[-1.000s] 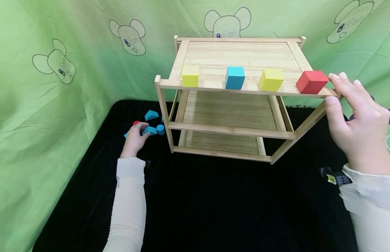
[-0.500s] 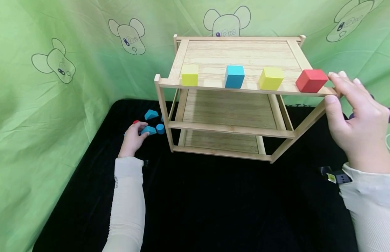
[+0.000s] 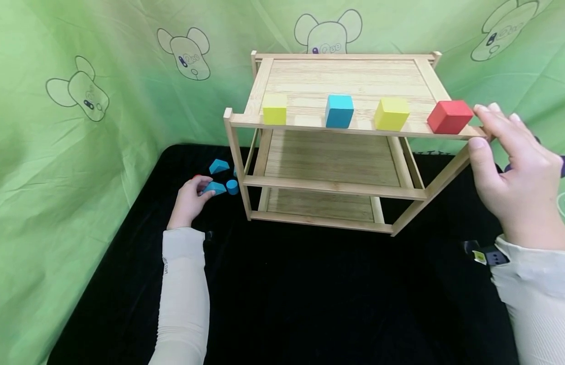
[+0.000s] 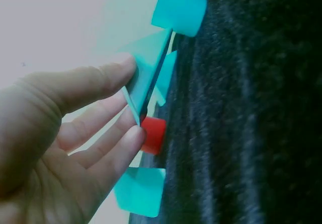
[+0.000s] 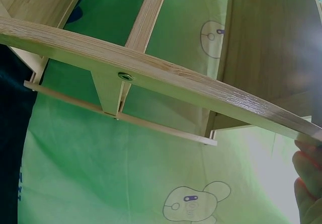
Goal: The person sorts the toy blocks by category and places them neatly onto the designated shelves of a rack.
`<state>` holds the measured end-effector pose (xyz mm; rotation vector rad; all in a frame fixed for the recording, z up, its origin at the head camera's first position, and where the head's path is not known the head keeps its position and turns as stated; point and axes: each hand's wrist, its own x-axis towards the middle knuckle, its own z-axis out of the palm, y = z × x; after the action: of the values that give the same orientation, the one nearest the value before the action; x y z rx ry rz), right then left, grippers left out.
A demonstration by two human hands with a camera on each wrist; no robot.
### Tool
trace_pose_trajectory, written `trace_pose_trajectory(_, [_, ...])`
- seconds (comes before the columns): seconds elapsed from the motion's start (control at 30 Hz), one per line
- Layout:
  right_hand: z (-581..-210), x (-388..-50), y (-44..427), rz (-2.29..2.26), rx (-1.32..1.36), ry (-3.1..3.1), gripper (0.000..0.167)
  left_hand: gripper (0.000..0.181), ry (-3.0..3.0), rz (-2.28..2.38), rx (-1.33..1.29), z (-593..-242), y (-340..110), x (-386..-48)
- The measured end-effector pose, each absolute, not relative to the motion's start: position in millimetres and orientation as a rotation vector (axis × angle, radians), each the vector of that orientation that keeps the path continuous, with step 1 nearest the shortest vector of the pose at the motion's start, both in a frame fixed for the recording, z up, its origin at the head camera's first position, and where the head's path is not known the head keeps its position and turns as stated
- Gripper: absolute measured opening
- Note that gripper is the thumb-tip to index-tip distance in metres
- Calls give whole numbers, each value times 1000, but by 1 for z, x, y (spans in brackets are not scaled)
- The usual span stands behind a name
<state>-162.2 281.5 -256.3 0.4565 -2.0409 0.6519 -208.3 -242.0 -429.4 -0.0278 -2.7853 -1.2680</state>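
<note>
My left hand point(image 3: 190, 198) pinches a blue triangular block point(image 3: 216, 188) between thumb and fingers; in the left wrist view the thumb lies on the face of that block point(image 4: 147, 65). Beside it are a blue cylinder point(image 3: 232, 187) and another blue block point(image 3: 218, 166), with a red block point(image 4: 154, 135) behind the fingertips. My right hand point(image 3: 522, 177) rests on the front right corner of the wooden rack point(image 3: 346, 76), thumb at the front, fingers spread. Its fingertips lie close beside a red cube point(image 3: 450, 117); whether they touch it I cannot tell.
Along the top shelf's front edge stand a yellow cube point(image 3: 275, 109), a blue cube point(image 3: 339, 111) and a second yellow cube point(image 3: 391, 114). Two lower shelves hang beneath. Black cloth point(image 3: 287, 294) covers the surface, and a green printed curtain point(image 3: 127, 30) surrounds it.
My left hand has shifted slightly left and back toward me, and the blue triangular block has moved a little left. The right hand stays at the rack's corner.
</note>
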Motion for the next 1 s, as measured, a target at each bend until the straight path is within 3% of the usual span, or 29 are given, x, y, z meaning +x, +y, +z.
trace_pose_trajectory(1.0, [-256,-163,282,631,451,-2067,44,37,-2779,-1291,-96,-402,-244,-198])
